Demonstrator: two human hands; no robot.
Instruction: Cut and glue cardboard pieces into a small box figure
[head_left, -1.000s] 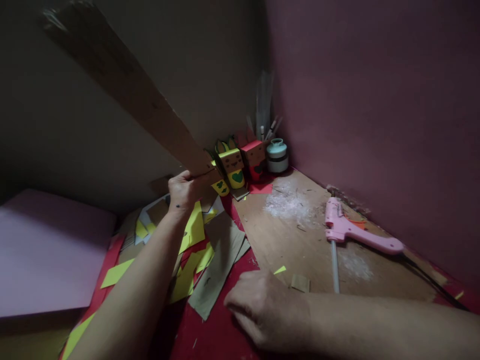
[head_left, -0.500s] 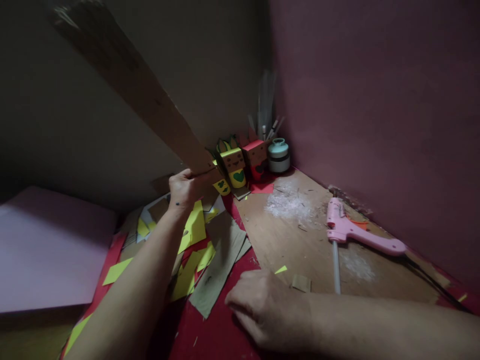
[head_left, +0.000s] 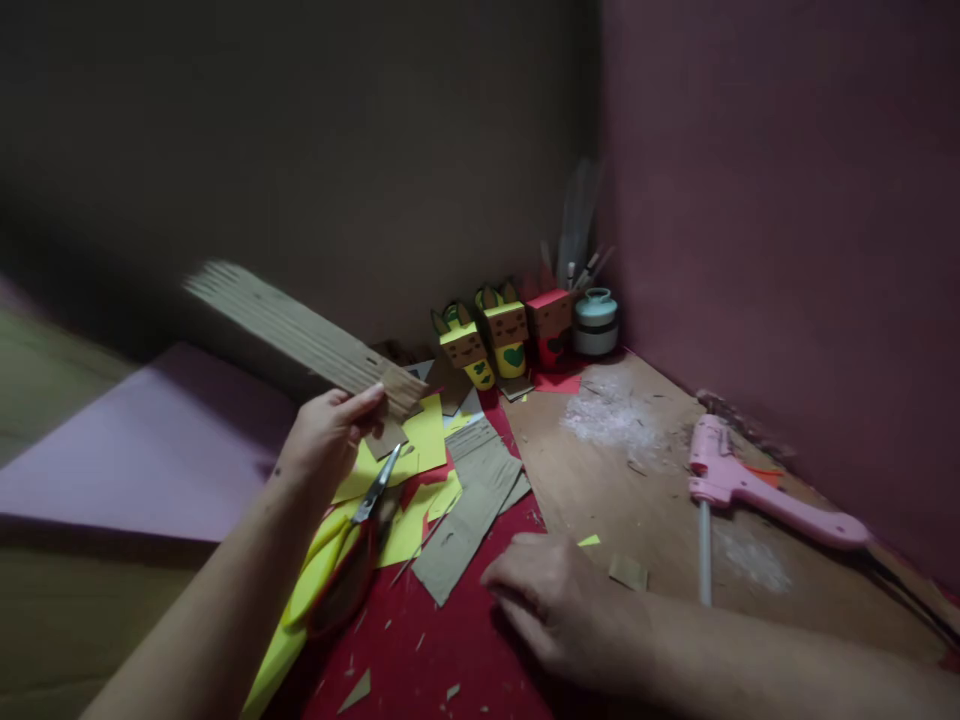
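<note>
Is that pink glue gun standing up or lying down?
Lying down: the glue gun lies flat on the wooden board, handle stretched along it, with a glue stick sticking out of its body.

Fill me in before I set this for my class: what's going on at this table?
A person's left hand holds up a ridged cardboard strip by its near end. The right hand is curled low over the red surface; whether it holds anything is hidden. Yellow-handled scissors are beside the left forearm, near yellow paper scraps. A pink glue gun lies to the right, and three box-headed figures stand at the back.
</note>
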